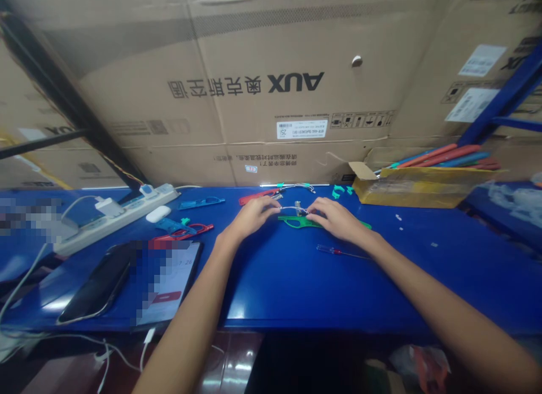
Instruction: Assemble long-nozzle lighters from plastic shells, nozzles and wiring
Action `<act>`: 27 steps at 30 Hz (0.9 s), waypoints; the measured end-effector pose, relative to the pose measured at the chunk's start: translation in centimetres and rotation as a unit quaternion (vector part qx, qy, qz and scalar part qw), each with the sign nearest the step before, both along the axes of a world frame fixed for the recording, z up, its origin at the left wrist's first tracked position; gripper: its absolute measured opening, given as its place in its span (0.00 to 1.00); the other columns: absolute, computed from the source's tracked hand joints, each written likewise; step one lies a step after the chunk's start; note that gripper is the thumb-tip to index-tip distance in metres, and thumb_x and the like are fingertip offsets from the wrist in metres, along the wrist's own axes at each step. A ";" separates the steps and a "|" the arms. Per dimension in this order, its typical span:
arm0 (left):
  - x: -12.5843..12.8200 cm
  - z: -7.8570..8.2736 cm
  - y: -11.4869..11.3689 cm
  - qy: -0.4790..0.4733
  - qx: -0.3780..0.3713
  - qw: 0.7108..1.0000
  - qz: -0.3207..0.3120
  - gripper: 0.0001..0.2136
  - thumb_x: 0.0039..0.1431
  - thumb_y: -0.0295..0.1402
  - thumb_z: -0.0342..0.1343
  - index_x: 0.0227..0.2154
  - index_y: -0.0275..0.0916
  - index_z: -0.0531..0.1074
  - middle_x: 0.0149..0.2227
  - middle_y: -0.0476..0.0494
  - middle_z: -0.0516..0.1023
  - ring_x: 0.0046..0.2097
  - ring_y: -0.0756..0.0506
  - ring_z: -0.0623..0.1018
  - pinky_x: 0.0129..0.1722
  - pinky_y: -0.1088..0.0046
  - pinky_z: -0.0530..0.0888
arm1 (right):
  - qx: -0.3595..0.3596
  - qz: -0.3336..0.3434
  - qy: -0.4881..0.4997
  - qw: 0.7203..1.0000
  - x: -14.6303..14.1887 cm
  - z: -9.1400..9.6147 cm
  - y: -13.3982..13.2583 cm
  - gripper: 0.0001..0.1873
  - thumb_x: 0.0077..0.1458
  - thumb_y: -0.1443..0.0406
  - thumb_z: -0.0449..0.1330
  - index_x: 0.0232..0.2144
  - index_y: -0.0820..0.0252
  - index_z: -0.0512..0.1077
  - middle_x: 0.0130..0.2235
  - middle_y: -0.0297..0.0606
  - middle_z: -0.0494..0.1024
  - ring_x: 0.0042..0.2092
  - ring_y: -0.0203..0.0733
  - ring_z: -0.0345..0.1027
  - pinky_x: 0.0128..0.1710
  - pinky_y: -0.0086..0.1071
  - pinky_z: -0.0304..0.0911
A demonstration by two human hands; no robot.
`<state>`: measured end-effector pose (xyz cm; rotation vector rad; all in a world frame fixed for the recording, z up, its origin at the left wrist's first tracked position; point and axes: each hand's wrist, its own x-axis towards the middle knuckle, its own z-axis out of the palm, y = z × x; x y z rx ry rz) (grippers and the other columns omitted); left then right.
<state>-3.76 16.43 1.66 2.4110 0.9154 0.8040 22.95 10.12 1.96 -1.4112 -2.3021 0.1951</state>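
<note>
Between my two hands runs a thin white wire [291,208], just above the blue table. My left hand [255,214] pinches its left end between thumb and fingertips. At the other end, my right hand [333,217] has its thumb and fingers closed on the wire. Behind the wire is a small metal piece [298,204], whose exact kind I cannot make out. A green plastic strip-like part [292,221] lies beneath, partly hidden by my right hand. A red plastic part [250,197] lies behind my left hand. A screwdriver [328,249] with a clear handle rests nearer me.
Left stand a power strip [127,213] with chargers, a white earphone case [158,214], blue and red plastic parts [182,231], a phone [97,287] and a tablet [186,275]. Teal bits [337,191] and a carton [406,188] of coloured parts sit back right. Cardboard [254,55] walls the rear.
</note>
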 end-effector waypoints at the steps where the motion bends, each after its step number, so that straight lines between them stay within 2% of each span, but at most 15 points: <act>1: 0.0 0.0 0.0 0.009 0.000 1.000 -0.001 0.08 0.66 0.35 0.56 0.41 0.39 0.78 0.44 0.42 0.82 0.47 0.42 0.80 0.50 0.65 0.74 | -0.003 0.009 -0.003 1.000 0.0 0.0 0.0 0.14 0.67 0.59 0.54 0.43 0.56 0.78 0.45 0.45 0.79 0.48 0.52 0.72 0.49 0.45 0.67; 5: 0.0 -0.2 0.0 0.056 0.010 0.998 -0.013 0.08 0.67 0.35 0.56 0.41 0.40 0.79 0.44 0.43 0.82 0.47 0.42 0.80 0.51 0.66 0.74 | -0.028 0.032 -0.012 0.999 0.3 0.1 0.0 0.16 0.67 0.58 0.53 0.43 0.56 0.81 0.45 0.45 0.81 0.46 0.52 0.74 0.47 0.44 0.67; 11: 0.6 -0.6 0.0 0.112 0.029 0.993 -0.004 0.08 0.66 0.34 0.57 0.42 0.41 0.81 0.45 0.43 0.82 0.47 0.42 0.80 0.51 0.67 0.74 | -0.041 0.009 -0.035 0.998 0.2 0.6 -0.3 0.13 0.66 0.58 0.57 0.42 0.53 0.81 0.44 0.40 0.84 0.45 0.51 0.76 0.45 0.42 0.67; 16: 0.8 -0.9 0.2 0.113 0.018 0.993 0.002 0.08 0.64 0.33 0.59 0.41 0.41 0.83 0.46 0.42 0.82 0.47 0.43 0.80 0.53 0.66 0.74 | -0.044 0.002 -0.051 0.998 0.1 0.6 -0.3 0.10 0.64 0.59 0.59 0.40 0.54 0.80 0.42 0.40 0.83 0.43 0.51 0.76 0.43 0.41 0.67; 21: 0.8 -1.3 0.5 0.112 -0.004 0.993 0.035 0.07 0.61 0.35 0.62 0.40 0.45 0.84 0.45 0.45 0.82 0.47 0.43 0.80 0.50 0.68 0.75 | -0.043 0.022 -0.035 0.998 0.2 0.5 -0.3 0.11 0.66 0.58 0.58 0.41 0.53 0.80 0.43 0.40 0.82 0.44 0.49 0.75 0.44 0.40 0.67; 27: 0.8 -1.6 0.6 0.120 -0.008 0.991 0.055 0.06 0.59 0.35 0.62 0.37 0.44 0.84 0.44 0.45 0.82 0.45 0.43 0.80 0.48 0.68 0.75 | -0.044 0.041 -0.022 0.998 0.1 0.4 -0.3 0.13 0.66 0.58 0.56 0.40 0.53 0.80 0.44 0.40 0.82 0.45 0.49 0.75 0.46 0.42 0.67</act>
